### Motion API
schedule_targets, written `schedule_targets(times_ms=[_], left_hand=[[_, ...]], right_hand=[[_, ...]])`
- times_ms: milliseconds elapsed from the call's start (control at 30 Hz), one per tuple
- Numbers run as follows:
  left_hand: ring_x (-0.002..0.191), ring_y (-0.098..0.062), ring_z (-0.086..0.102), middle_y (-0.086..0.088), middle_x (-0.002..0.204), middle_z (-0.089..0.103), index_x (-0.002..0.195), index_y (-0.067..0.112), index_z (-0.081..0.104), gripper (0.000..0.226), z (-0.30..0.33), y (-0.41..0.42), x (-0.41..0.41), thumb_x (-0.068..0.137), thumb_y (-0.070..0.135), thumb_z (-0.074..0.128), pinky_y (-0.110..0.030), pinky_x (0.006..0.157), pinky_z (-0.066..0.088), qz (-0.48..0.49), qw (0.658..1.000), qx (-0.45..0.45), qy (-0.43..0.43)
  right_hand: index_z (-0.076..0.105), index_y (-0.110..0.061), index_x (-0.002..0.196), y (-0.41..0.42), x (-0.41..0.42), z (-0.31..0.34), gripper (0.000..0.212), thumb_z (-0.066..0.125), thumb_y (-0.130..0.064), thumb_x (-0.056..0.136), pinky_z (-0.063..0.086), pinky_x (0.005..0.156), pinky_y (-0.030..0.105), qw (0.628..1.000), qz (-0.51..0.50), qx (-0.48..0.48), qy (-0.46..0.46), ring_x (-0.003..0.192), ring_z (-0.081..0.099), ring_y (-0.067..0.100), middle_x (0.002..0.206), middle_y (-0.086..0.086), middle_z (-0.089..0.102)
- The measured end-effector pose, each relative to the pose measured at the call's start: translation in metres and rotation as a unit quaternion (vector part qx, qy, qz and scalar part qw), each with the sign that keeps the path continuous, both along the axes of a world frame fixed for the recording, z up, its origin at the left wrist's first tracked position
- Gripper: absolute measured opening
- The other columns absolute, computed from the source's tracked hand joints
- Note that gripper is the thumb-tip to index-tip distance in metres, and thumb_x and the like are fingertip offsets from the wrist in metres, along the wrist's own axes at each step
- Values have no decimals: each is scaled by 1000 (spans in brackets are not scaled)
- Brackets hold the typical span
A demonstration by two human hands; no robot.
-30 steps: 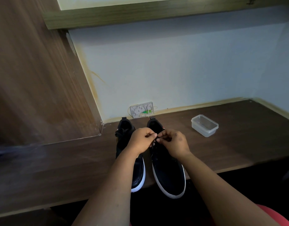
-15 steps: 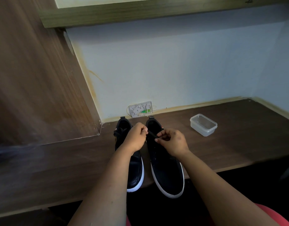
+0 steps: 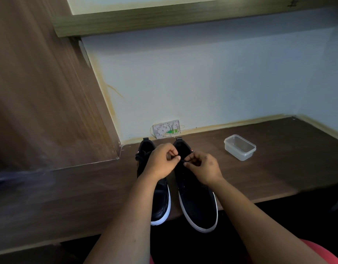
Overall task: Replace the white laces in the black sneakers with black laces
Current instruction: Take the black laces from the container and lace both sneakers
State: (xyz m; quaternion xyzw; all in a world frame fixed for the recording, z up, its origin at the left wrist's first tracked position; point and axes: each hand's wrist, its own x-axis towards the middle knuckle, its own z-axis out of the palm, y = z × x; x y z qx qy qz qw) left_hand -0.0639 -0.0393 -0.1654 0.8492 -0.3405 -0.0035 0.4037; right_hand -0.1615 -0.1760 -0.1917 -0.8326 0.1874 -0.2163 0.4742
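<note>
Two bare forearms reached forward from the bottom edge, converging toward the centre. The left hand [image 3: 161,162] and right hand [image 3: 203,166] met nearly fingertip to fingertip, both with fingers curled and thumb and forefinger pinched (what sat between them was too small and dark to tell).

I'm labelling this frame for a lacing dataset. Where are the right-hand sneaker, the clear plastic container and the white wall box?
right-hand sneaker [image 3: 199,208]: head view, on its black toe upper.
clear plastic container [image 3: 240,147]: head view, inside its open top.
white wall box [image 3: 166,129]: head view, on its front face.
</note>
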Motion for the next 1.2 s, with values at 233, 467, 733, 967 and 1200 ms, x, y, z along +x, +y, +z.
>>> schedule_targets(times_ms=[233, 467, 733, 967, 1200], left_hand=[[76, -7, 64, 7, 83, 65, 90, 18, 72, 9, -1, 0, -5, 82, 14, 74, -18, 70, 52, -68, 995, 50, -44], [66, -1, 53, 10, 80, 60, 90, 24, 62, 13, -4, -4, -9, 85, 16, 70, -15, 65, 45, -91, 993, 54, -44], [81, -11, 50, 6, 89, 49, 92, 21, 54, 6, -7, -8, -7, 95, 16, 54, -22, 69, 37, -93, 989, 101, -61], [74, -9, 57, -5, 100, 57, 100, 16, 55, 9, -9, -7, -10, 100, 13, 47, -26, 69, 46, -93, 989, 60, 99], [96, -11, 62, 6, 98, 65, 100, 24, 66, 14, -6, 5, 1, 94, 13, 58, -29, 88, 49, -55, 994, 9, 94]], right_hand=[[69, -23, 84, 1, -1, 1, 7, 72, -16, 84, 41, 63, 4, 1000, 2, 5, 8, 73, 59, -3, 77, -14, 66], [63, -19, 88, 1, 1, -2, 3, 64, -21, 91, 37, 58, 8, 999, 5, -38, 27, 73, 54, 3, 81, -9, 62], [63, -14, 93, 0, 0, -1, 5, 64, -20, 91, 37, 58, 5, 996, 18, -84, 21, 73, 51, 6, 81, -7, 57], [65, -16, 95, -1, -4, 2, 14, 71, -11, 83, 44, 64, 8, 998, 28, -51, 2, 77, 62, 10, 80, -3, 66], [66, -12, 90, -1, -2, 1, 4, 68, -12, 87, 38, 58, 3, 999, 20, -50, -5, 69, 52, 0, 78, -3, 63]])
